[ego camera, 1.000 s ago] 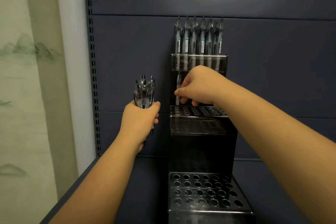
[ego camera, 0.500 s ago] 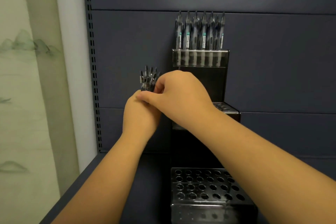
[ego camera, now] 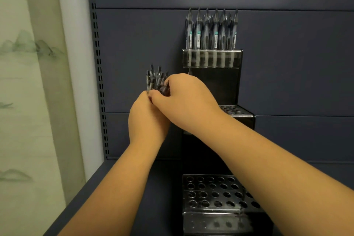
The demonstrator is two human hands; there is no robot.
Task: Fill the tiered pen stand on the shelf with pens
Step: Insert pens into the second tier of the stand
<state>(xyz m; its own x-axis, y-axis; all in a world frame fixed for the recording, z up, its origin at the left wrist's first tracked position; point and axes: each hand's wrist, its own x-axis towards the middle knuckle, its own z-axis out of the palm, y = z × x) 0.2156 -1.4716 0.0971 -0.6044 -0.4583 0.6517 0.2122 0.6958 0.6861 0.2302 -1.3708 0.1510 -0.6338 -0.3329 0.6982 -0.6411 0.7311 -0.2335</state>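
Note:
A dark tiered pen stand (ego camera: 212,86) stands on the shelf against the back panel. Its top tier holds several clear pens (ego camera: 210,30) upright. The middle tier (ego camera: 235,111) and the bottom tier (ego camera: 214,193) show rows of open holes; my right arm hides much of the middle tier. My left hand (ego camera: 147,119) grips a bundle of pens (ego camera: 156,79) upright, left of the stand. My right hand (ego camera: 183,99) reaches across and pinches one pen at the bundle's right side.
The dark shelf board (ego camera: 115,188) runs below my arms. A slotted upright rail (ego camera: 98,63) borders the back panel on the left, with a white post and a pale painted wall (ego camera: 28,82) beyond it.
My right hand left the stand's middle tier and moved left to the pen bundle in my left hand. The left hand has kept hold of the bundle.

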